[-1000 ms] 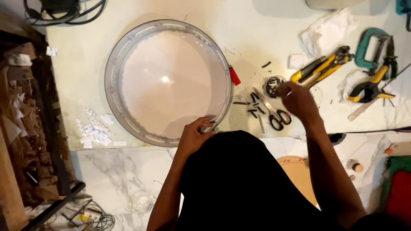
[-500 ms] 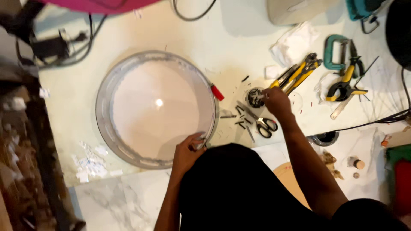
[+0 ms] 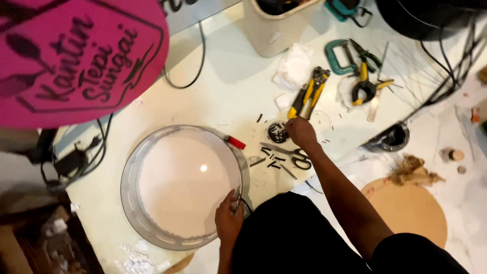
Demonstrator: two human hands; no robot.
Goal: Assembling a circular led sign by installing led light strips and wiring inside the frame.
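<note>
1. The person's left hand (image 3: 229, 219) is pinching the near right rim of the round metal-rimmed disc (image 3: 152, 152), fingers curled closed on the rim edge; a small part may be under the fingertips, too small to tell.
2. The right hand (image 3: 301, 132) is reaching out over the small dark round container (image 3: 277, 132), fingers bunched downward; cannot tell whether it is gripping anything.
3. The disc is lying flat on the white table (image 3: 228, 86), left of centre, white face up. Being round, it has no long axis; the red marker (image 3: 236, 142) touching its upper right rim is pointing up-left to down-right.
4. Progress, judging only: the rim is looking partly fitted, with short dark pieces (image 3: 274, 162) scattered loose beside the scissors (image 3: 297, 157), so fitting seems midway.
5. Further out: yellow pliers (image 3: 309, 94), teal clamp (image 3: 337, 53), pink sign (image 3: 76, 56), brown round board (image 3: 411, 208).
</note>
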